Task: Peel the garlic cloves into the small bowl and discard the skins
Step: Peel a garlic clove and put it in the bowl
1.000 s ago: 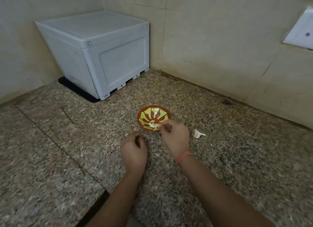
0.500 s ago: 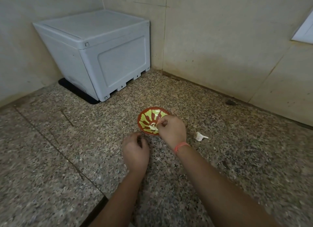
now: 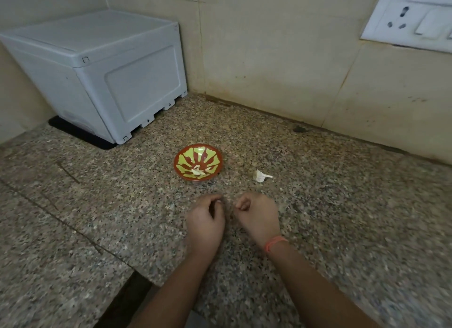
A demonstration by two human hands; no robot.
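A small red bowl (image 3: 181, 165) with a yellow-green flower pattern sits on the granite counter, holding a few peeled white garlic cloves (image 3: 199, 172). To the right of the bowl lies a white garlic remnant with its stem (image 3: 261, 176). Both hands are close together on the counter, nearer to me than the bowl. My left hand (image 3: 205, 221) has its fingers curled inward, and what is inside the fist is hidden. My right hand (image 3: 258, 216), with an orange thread on the wrist, has thumb and fingers curled together; I see nothing between them.
A grey-white plastic box (image 3: 102, 70) stands on a black mat in the back left corner. Tiled walls close off the back, with a white switch and socket plate (image 3: 411, 21) at the upper right. The counter's front edge drops away at the bottom left (image 3: 127, 293).
My right hand has pulled back from over the bowl toward me and now sits beside my left hand. The bowl shows peeled cloves uncovered. The view has tilted a little.
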